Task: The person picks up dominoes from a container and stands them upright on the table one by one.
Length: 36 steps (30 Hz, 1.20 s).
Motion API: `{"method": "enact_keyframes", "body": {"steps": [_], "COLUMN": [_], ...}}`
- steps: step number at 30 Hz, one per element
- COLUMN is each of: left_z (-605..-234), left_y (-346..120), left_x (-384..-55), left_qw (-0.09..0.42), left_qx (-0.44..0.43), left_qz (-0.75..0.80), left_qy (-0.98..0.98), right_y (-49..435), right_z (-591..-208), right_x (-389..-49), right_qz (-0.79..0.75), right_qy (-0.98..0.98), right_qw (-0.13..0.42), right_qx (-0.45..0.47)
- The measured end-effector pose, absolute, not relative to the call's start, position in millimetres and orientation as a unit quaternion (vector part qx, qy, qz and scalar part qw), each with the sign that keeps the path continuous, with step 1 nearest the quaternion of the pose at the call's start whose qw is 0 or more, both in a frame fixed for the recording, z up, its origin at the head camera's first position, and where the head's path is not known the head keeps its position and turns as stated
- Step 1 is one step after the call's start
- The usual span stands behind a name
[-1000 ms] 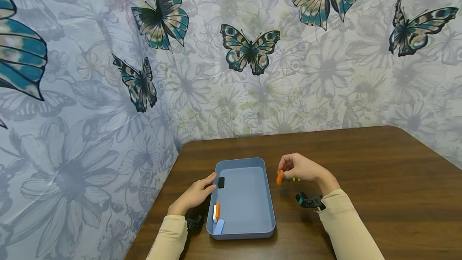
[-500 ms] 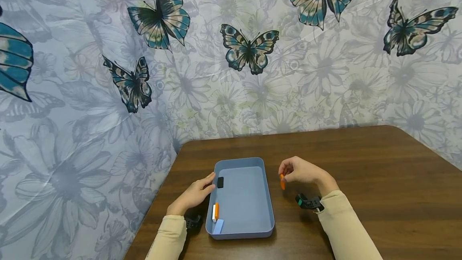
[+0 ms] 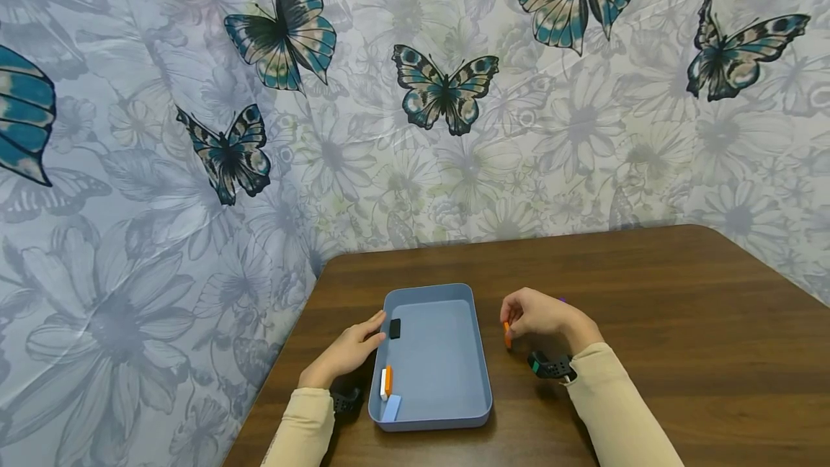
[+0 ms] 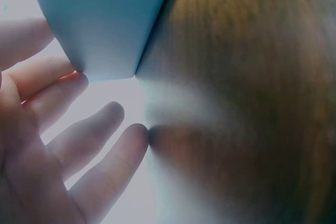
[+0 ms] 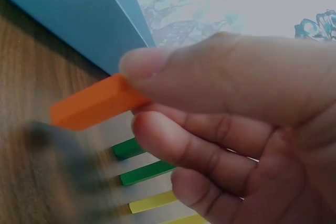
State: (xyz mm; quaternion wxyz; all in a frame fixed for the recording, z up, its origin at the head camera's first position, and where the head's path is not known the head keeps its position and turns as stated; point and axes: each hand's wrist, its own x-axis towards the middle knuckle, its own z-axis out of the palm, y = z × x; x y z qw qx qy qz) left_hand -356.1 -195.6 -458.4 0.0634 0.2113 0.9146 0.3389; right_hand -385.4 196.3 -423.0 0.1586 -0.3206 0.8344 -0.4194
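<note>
At three o'clock from the tray (image 3: pixel 442 362), an orange block (image 5: pixel 97 104) is being pinched by the right hand (image 3: pixel 541 314). At nine o'clock, the tray is being touched by the left hand (image 3: pixel 346 352), fingers extended.

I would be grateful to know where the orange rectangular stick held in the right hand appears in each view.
Head: the orange rectangular stick is right of centre, in the lower half, pinched by the right hand.
Left wrist: not in this picture.
Right wrist: left of centre, about mid-height.
Shared landmark: the blue rectangular tray, at lower centre, top left and top left respectively.
</note>
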Motion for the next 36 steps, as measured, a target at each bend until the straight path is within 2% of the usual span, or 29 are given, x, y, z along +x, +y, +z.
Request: {"method": "enact_keyframes", "body": {"steps": [29,36], "left_z": [-457.3,-456.3], "left_y": [-194.3,-196.0], "left_x": [-355.1,-353.7], "left_qw": [0.063,0.064], "left_qx": [0.213,0.218], "left_qz": [0.339,0.338], "left_qy": [0.914,0.913], "right_y": [198.1,201.6], "right_z": [-425.9,-418.4], "right_x": [-385.5,-379.4], "right_qz": [-0.399,-0.395], "right_qy": [0.843,0.851], "right_qw": [0.186,0.173], "right_qx": [-0.309,-0.300]}}
